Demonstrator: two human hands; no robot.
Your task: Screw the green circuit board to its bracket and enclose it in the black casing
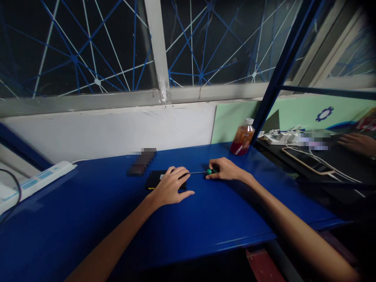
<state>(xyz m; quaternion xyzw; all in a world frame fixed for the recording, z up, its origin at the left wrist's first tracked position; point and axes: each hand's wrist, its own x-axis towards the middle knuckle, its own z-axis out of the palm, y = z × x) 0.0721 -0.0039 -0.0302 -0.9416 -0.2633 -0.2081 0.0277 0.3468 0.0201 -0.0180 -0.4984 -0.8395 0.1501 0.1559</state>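
On the blue table [205, 223], we find the box [153, 181] lying flat, the left hand [172, 186] spread palm-down over it, fingers open. At three o'clock of the box, we note the screwdriver [209, 171], its green handle gripped in the right hand [223, 169], shaft pointing to nine o'clock. Whether the tip touches the box, we cannot tell. We record the bottle [242, 138] standing at one o'clock of the right hand, and the power strip [41, 183] at nine o'clock of the box.
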